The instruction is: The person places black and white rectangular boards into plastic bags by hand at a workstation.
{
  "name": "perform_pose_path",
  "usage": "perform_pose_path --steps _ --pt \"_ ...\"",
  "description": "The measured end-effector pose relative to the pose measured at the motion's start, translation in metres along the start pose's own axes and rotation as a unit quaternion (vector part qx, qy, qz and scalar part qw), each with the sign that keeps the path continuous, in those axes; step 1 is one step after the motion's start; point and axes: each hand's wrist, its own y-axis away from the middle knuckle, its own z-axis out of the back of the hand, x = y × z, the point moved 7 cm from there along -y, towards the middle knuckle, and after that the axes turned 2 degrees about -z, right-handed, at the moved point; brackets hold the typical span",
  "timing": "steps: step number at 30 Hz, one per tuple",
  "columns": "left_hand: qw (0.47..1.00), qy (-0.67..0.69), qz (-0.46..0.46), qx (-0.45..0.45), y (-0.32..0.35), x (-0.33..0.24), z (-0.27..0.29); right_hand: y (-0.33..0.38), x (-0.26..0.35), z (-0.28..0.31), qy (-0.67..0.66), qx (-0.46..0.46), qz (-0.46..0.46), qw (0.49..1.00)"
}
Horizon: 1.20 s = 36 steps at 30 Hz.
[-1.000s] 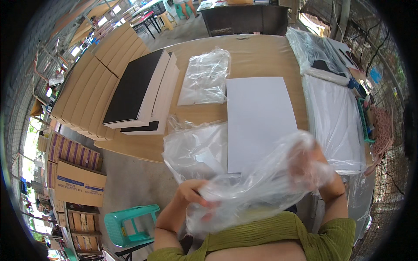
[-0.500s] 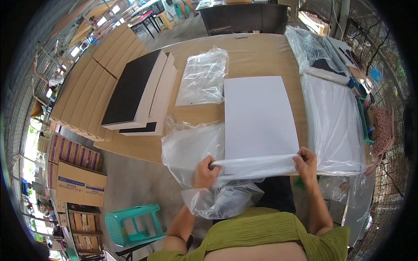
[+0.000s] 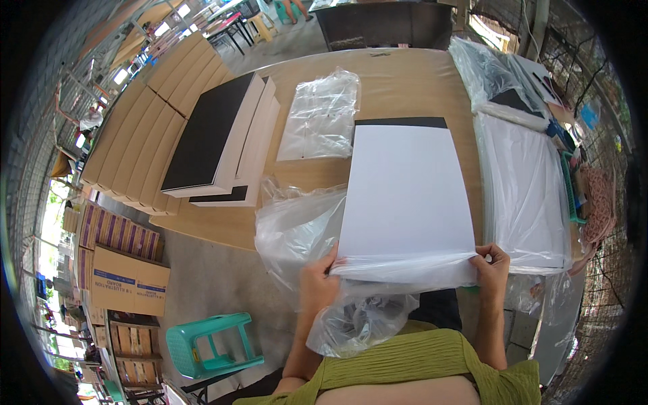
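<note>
A large white board [image 3: 408, 189] lies in front of me, its near end inside a clear plastic bag [image 3: 405, 271]. Beyond its far edge a black strip of another board [image 3: 435, 123] shows beneath it. My left hand [image 3: 320, 280] pinches the bag at the board's near left corner. At the near right corner my right hand [image 3: 491, 268] grips the bag's other side. The rest of the bag, crumpled plastic [image 3: 364, 324], hangs toward my lap. More loose clear plastic [image 3: 300, 229] lies left of the board, draping over the table edge.
Stacked black-and-white boards [image 3: 212, 135] and a row of brown cartons [image 3: 128, 148] occupy the table's left. Flat plastic bags [image 3: 320, 115] lie mid-table. Plastic-wrapped white boards [image 3: 523, 196] sit at right, beside a green basket [image 3: 572, 185]. A green stool [image 3: 212, 344] stands at lower left.
The white board has slid toward me and further into the bag, uncovering the black strip at its far end. Both hands have moved slightly nearer and apart, the bag's edge stretched between them.
</note>
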Motion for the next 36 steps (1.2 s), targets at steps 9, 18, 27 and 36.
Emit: perform_pose_path --steps 9,18,27,36 --pt "0.692 0.602 -0.344 0.201 0.020 -0.088 0.035 0.030 0.138 -0.007 -0.279 0.087 0.463 0.837" --pt "0.731 0.162 -0.632 -0.202 0.049 -0.205 0.118 -0.001 0.221 0.022 -0.297 -0.103 0.452 0.835" --pt "0.799 0.258 -0.512 -0.179 -0.047 -0.156 0.121 -0.020 0.229 -0.023 -0.124 -0.032 0.436 0.891" --pt "0.857 0.164 -0.461 -0.162 -0.057 -0.092 0.066 -0.055 0.163 -0.039 -0.113 -0.007 0.345 0.932"
